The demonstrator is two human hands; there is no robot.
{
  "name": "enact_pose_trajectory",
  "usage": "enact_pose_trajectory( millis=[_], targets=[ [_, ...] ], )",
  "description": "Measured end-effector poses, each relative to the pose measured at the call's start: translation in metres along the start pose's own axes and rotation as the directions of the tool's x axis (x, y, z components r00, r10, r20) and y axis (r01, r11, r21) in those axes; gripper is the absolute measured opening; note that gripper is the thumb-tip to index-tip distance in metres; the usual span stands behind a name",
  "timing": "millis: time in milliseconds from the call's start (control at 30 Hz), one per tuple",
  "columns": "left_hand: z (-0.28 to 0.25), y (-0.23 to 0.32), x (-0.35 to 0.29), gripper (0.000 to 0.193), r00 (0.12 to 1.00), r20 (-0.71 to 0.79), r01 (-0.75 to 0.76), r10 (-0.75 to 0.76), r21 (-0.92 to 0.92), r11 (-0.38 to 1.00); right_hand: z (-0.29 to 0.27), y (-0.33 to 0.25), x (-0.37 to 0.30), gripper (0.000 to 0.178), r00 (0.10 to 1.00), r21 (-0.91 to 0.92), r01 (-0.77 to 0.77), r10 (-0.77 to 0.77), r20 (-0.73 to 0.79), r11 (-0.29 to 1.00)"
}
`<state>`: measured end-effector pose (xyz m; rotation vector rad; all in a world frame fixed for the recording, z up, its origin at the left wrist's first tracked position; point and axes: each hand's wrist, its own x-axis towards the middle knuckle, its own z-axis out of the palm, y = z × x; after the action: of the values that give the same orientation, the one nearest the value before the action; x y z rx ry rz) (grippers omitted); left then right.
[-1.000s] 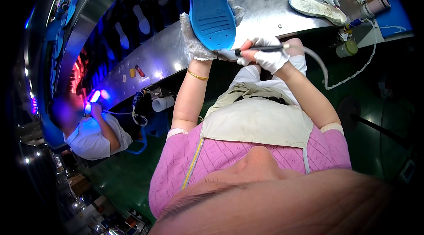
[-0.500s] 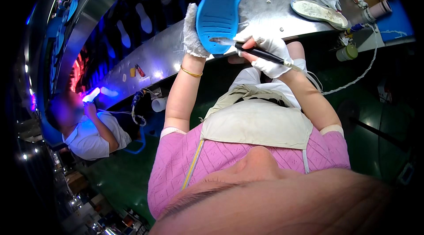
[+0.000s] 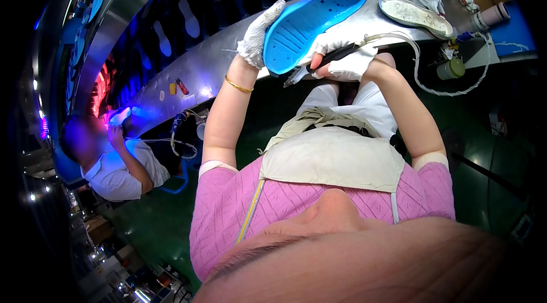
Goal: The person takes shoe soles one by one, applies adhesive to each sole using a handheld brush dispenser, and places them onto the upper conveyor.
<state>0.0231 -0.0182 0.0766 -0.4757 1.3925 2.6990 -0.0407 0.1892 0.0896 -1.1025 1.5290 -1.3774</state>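
Blue shoe sole (image 3: pixel 310 27), glossy inside, heel rim (image 3: pixel 276 69) apparently unfinished; left hand (image 3: pixel 259 33), grip pinching its side; right hand (image 3: pixel 354 65), grip pinching black-handled brush (image 3: pixel 341 53) beside the heel.

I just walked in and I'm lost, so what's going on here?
A person's gloved left hand holds a blue shoe sole at the metal bench, its hollow face toward the camera. The gloved right hand grips a black-handled tool beside the sole's near end; whether its tip touches is unclear. A pale sole lies on the bench to the right. A co-worker is farther left.
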Motion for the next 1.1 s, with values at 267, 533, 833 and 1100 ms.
enact_pose_trajectory(
  millis=[267,533,833,1100],
  targets=[
    [0.0,-0.001,0.005,0.041,0.993,-0.007,0.115,-0.116,0.169,0.979,-0.004,0.014,0.003,0.011,0.979,-0.281,0.179,-0.2,-0.045,0.943],
    [0.0,0.0,0.007,0.045,0.99,0.034,0.126,-0.138,0.254,0.959,-0.027,0.009,0.002,0.015,0.99,-0.385,0.1,-0.129,-0.05,0.918],
    [-0.009,-0.029,0.01,0.064,0.979,0.15,-0.073,0.14,-0.384,0.92,0.01,0.022,-0.006,0.012,0.932,0.116,0.087,-0.04,-0.36,0.989],
    [-0.016,-0.045,0.007,0.071,0.977,0.144,-0.076,0.159,-0.465,0.882,0.034,0.015,-0.006,0.008,0.985,0.334,0.016,0.043,-0.169,0.943]
  ],
)
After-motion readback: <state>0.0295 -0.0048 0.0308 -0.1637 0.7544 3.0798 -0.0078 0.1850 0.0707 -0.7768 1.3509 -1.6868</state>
